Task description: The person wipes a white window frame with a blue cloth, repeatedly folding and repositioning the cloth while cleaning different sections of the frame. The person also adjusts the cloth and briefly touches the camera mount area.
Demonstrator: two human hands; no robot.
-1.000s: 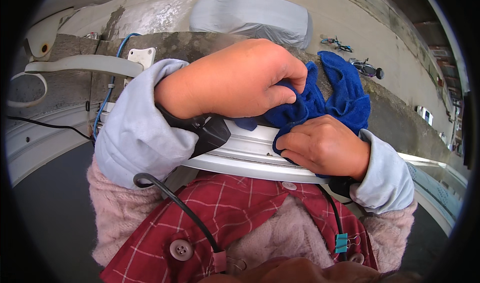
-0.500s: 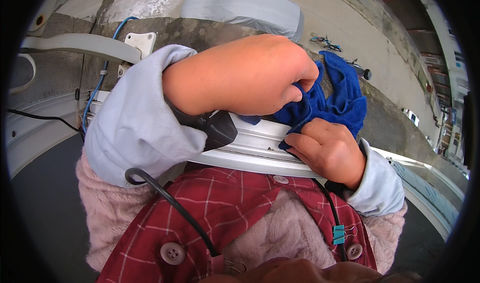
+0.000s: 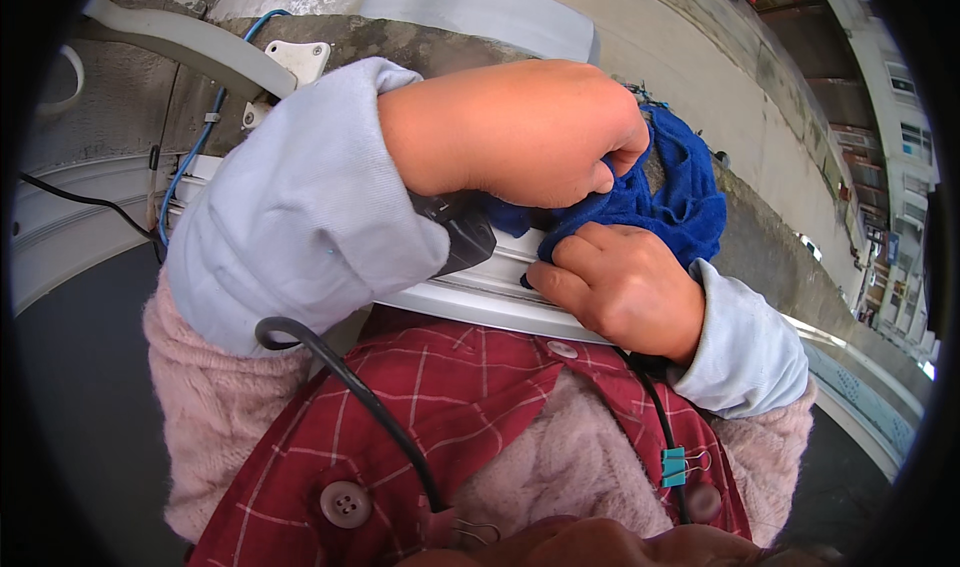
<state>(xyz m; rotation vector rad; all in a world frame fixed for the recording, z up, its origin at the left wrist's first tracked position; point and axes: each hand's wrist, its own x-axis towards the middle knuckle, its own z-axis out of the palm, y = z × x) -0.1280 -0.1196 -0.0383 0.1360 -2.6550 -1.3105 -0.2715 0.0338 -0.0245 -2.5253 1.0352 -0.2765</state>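
A crumpled blue cloth [image 3: 672, 199] lies bunched over the outer side of a white window frame track [image 3: 470, 289]. My left hand [image 3: 545, 132] reaches across from the left with its fingers closed on the upper part of the cloth. Lower down and nearer to me, my right hand [image 3: 622, 285] is closed on another part of the same cloth, its fingertips down at the grooves of the track. A dark blue end of cloth pokes out beside the right fingertips. Both palms are hidden from view.
On the left, a grey metal arm with a white bracket [image 3: 298, 64] is fixed to the outer wall, beside a blue cable [image 3: 195, 157]. Far below outside stands a covered car [image 3: 480, 12]. A black cord [image 3: 350, 397] hangs over my checked red garment.
My right hand has slid left along the track with its part of the cloth. The left hand has shifted slightly right, still holding the cloth.
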